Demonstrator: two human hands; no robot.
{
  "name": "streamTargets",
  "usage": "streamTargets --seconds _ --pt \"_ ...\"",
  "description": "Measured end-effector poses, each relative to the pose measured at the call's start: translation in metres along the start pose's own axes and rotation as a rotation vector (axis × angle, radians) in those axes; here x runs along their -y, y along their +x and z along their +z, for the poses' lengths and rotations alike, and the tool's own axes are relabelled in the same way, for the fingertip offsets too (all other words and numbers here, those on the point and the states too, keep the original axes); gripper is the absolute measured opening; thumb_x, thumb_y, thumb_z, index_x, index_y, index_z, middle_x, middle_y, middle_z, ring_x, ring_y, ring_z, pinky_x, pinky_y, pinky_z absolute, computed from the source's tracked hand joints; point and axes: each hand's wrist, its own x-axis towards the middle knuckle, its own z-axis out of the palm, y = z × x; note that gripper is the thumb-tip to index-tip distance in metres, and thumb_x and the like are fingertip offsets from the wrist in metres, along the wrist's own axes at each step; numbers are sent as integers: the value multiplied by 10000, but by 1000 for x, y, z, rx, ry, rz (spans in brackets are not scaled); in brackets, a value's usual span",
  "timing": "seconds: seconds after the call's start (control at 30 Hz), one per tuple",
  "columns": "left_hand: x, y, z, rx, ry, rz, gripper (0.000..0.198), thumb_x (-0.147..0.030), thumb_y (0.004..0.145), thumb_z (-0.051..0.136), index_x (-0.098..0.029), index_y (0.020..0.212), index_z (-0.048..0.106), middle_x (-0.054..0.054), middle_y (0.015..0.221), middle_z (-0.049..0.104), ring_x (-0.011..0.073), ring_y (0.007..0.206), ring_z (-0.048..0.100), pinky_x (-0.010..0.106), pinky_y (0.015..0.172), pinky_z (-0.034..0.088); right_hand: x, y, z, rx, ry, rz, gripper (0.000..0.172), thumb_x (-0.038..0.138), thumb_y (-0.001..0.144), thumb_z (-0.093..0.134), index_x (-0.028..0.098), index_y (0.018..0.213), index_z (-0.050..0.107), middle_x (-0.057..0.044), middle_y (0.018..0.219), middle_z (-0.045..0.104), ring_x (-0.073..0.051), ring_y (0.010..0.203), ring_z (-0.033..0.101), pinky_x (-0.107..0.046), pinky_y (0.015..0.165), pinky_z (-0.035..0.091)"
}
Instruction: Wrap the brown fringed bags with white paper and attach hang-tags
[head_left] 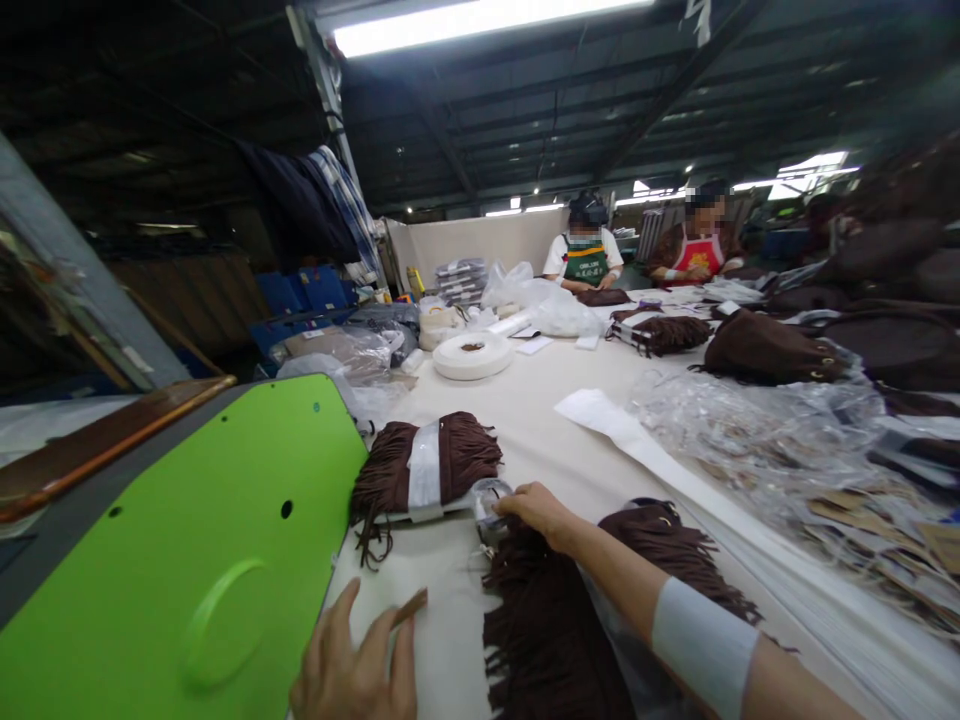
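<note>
My left hand [358, 660] is low in the view, beside the green panel. A short brown strip [411, 607] sits between its fingertips; the other fingers are spread. My right hand [538, 512] reaches across, its fingers closed on the edge of what looks like a roll of clear tape [491, 497]. Under my right wrist lies a dark brown fringed bag [551, 620]. Just beyond the roll, another brown fringed bundle [390, 465] has a pale band [425, 470] around its middle. My right forearm wears a light grey wrap [703, 640].
A bright green machine panel [225, 530] borders the left. White sheeting [675, 470] runs diagonally on the right, near clear plastic bags [750, 420] and brown bags [776, 348]. A white roll [472, 355] lies farther back. Two people [585, 255] work at the far side.
</note>
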Motion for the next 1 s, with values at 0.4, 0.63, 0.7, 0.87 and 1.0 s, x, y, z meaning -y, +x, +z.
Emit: streamTargets --seconds 0.4,0.63,0.7,0.87,1.0 --pt "-86 53 86 535 -842 -428 416 -402 639 534 -171 984 499 44 702 624 227 692 603 340 684 458 -20 -24 -29 16 -294 -119 285 326 756 534 72 783 661 -115 767 647 -192 715 573 -249 553 345" --pt "-85 53 87 647 -1009 -538 462 -437 549 593 -154 909 535 -14 608 559 149 560 527 237 523 400 -39 -43 -64 197 -543 -324 262 362 762 543 164 860 684 -110 874 672 -261 824 604 -312 689 375" --pt "-84 53 88 649 -1017 -569 462 -425 534 609 -146 897 548 -27 586 536 134 540 504 226 510 380 -43 -48 -69 213 -574 -365 216 336 760 560 182 853 680 -97 905 661 -261 866 594 -331 746 373" --pt "-83 48 88 624 -1028 -609 449 -418 542 654 -145 892 582 -29 612 539 124 552 502 223 530 389 -56 -55 -65 159 -469 -450 138 291 786 589 212 888 636 -40 936 630 -210 909 550 -343 827 343" --pt "-84 45 84 660 -971 -625 435 -450 555 677 -148 860 608 -33 606 515 123 542 491 227 526 398 -64 -61 -64 175 -344 -426 177 191 685 678 197 836 585 -12 927 599 -185 896 520 -317 816 354"
